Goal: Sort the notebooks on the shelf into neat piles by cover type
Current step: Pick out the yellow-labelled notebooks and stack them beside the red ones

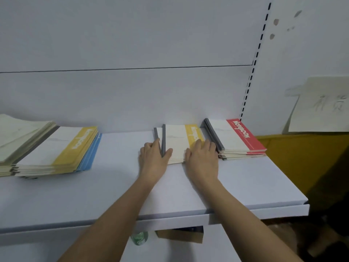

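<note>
Head view is showing both hands working on the middle yellow-banded pile (181, 142) on the shelf (113, 195). Left hand (154, 157) is gripping its grey spine edge, thumb curling over the cover. Right hand (203, 157) is pressing flat, fingers straight. Red-banded pile (238, 138) is sitting just beside; 1 mixed yellow and blue pile (56, 152) is lying far left.
</note>
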